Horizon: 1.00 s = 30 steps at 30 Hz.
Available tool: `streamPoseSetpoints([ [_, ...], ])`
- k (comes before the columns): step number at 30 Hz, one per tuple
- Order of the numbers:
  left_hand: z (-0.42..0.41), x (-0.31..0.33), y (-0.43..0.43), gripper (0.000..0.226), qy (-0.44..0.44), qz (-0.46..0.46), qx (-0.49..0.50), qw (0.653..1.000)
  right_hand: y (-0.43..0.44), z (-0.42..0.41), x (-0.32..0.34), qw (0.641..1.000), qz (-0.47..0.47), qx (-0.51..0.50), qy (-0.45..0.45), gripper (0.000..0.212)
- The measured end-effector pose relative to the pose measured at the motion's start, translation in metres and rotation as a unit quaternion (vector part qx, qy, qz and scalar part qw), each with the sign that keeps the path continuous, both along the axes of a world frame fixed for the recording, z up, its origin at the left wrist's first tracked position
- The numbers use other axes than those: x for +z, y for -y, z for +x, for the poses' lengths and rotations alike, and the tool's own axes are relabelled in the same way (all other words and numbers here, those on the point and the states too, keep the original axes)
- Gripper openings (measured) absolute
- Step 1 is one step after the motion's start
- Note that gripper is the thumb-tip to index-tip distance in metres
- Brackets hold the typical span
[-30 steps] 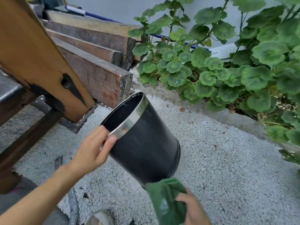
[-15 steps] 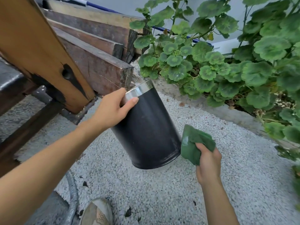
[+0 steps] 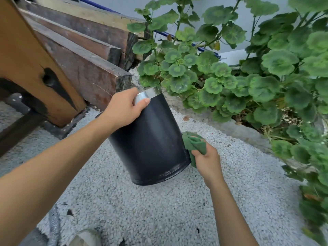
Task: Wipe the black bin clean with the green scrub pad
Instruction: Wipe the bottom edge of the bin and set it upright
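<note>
Lowered, scrub pad (image 3: 194,142) meets black bin (image 3: 150,139) (mouth tilted away).

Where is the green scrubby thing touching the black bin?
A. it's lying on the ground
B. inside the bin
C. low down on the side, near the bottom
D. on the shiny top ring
C: the right hand presses the green scrub pad against the lower outside wall of the black bin, while the left hand grips the shiny rim.

Changes: pad contact, bin attitude

Crumpled green scrub pad (image 3: 194,144), formerly clear of the wall, now pressed by right hand (image 3: 208,159) against lower side of round black plastic bin (image 3: 152,139); bin turned from mouth-toward-camera to base-toward-camera.
</note>
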<state>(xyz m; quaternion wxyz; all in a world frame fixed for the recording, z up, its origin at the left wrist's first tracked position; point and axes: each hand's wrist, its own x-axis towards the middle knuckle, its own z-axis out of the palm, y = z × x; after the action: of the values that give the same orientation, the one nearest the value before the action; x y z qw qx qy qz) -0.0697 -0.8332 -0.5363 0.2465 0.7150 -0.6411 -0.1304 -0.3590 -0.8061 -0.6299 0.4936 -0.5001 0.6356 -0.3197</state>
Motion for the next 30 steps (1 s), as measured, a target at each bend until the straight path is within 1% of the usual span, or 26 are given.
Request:
streamPoseSetpoints([
  [4, -0.015, 0.000, 0.016, 0.034, 0.021, 0.042, 0.019, 0.999, -0.056, 0.025, -0.011, 0.996, -0.065, -0.063, -0.028, 0.056],
  [7, -0.034, 0.001, 0.026, 0.041, 0.051, 0.064, 0.020, 0.996, -0.102, 0.058, -0.029, 0.986, -0.121, -0.108, -0.042, 0.066],
  [9, -0.044, 0.003, 0.030, 0.037, 0.057, 0.072, 0.019, 0.996, -0.126, 0.081, -0.036, 0.975, -0.167, -0.131, -0.067, 0.075],
  [11, -0.050, 0.005, 0.031, 0.032, 0.052, 0.079, 0.030, 0.995, -0.145, 0.101, -0.041, 0.966, -0.206, -0.121, -0.094, 0.083],
  [13, -0.054, 0.006, 0.032, 0.031, 0.047, 0.084, 0.042, 0.994, -0.161, 0.116, -0.049, 0.964, -0.216, -0.096, -0.119, 0.087],
  [16, -0.063, 0.008, 0.031, 0.029, 0.051, 0.086, 0.049, 0.994, -0.178, 0.139, -0.061, 0.961, -0.207, -0.066, -0.169, 0.101],
  [18, -0.066, 0.011, 0.030, 0.027, 0.057, 0.088, 0.051, 0.993, -0.186, 0.151, -0.070, 0.960, -0.202, -0.050, -0.187, 0.106],
  [21, -0.069, 0.015, 0.027, 0.025, 0.052, 0.100, 0.052, 0.992, -0.195, 0.162, -0.085, 0.955, -0.206, -0.007, -0.213, 0.105],
  [24, -0.074, 0.020, 0.022, 0.021, 0.041, 0.105, 0.040, 0.993, -0.206, 0.178, -0.101, 0.958, -0.150, 0.094, -0.227, 0.098],
  [26, -0.080, 0.022, 0.015, 0.018, 0.038, 0.101, 0.027, 0.994, -0.207, 0.190, -0.103, 0.967, -0.076, 0.129, -0.206, 0.088],
  [27, -0.083, 0.022, 0.012, 0.016, 0.038, 0.102, 0.014, 0.994, -0.204, 0.192, -0.103, 0.974, -0.027, 0.121, -0.192, 0.084],
  [28, -0.083, 0.023, 0.010, 0.014, 0.037, 0.102, -0.003, 0.994, -0.199, 0.193, -0.101, 0.979, -0.001, 0.114, -0.171, 0.082],
  [30, -0.072, 0.026, 0.006, 0.014, 0.021, 0.102, -0.048, 0.993, -0.193, 0.195, -0.096, 0.989, -0.005, 0.094, -0.111, 0.079],
])
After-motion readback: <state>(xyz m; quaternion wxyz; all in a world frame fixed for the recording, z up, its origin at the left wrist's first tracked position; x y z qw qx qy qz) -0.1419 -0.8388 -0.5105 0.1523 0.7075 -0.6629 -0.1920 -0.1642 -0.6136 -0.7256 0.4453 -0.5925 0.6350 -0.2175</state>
